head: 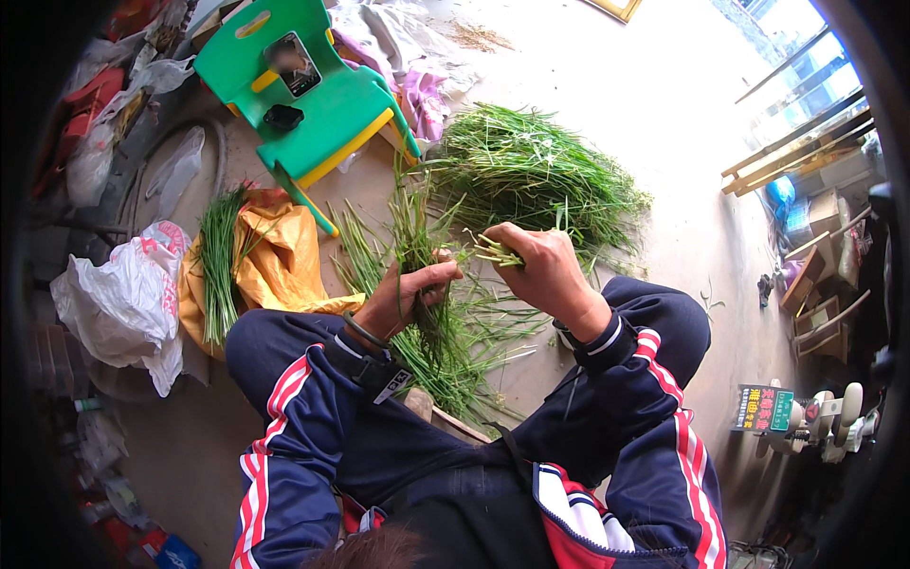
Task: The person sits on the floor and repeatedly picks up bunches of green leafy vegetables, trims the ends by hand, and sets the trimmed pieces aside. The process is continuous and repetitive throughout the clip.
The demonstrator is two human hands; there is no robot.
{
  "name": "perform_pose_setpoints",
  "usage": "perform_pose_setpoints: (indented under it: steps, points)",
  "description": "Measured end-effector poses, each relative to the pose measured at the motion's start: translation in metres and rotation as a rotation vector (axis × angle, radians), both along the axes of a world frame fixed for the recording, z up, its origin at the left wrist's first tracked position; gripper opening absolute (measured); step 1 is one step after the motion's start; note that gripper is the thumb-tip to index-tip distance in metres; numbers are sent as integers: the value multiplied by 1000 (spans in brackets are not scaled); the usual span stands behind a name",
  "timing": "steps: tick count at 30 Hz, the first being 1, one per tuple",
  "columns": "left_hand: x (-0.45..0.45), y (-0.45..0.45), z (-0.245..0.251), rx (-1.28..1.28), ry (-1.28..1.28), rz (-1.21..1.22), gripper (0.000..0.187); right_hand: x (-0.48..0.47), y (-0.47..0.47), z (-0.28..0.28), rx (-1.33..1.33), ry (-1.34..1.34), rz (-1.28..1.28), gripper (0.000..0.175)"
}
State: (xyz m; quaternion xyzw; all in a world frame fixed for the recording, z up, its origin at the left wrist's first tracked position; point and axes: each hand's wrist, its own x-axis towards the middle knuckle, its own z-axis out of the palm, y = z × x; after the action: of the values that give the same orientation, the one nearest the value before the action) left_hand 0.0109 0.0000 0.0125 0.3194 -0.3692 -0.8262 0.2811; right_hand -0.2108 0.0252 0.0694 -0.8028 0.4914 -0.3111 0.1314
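My left hand (409,295) is closed around a loose, tangled bunch of thin green leaves (419,213), which stick out above and below the fist. In my right hand (544,267), level with it and slightly apart, is a small bundle of chive-like stems (498,252). Their pale ends point toward the left hand; the rest is hidden by the palm. Below both hands, loose green stalks (448,377) lie strewn on the floor between my knees. Just beyond the right hand rests a large heap of long green chive-like plants (526,163).
A green plastic child's chair (334,128) holds a phone (293,65) and a small black case (284,117). At left, a neat green bunch (220,263) lies on a yellow woven sack (281,249), beside a white plastic bag (128,306). A scooter (828,419) stands at far right.
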Motion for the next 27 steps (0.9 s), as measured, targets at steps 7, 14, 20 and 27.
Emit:
perform_pose_setpoints:
  steps: [7,14,20,27]
  points:
    - [-1,0,-3,20,54,63,13,-5,-2,0,7,5,3,27]
    - [0,-1,2,-16,26,1,13,-1,-1,-4,10,-52,-32,28]
    - [-2,2,1,1,-3,55,15,6,-2,-9,-78,-121,-225,26]
    - [3,0,1,31,49,90,14,-15,-8,7,145,-126,-358,11]
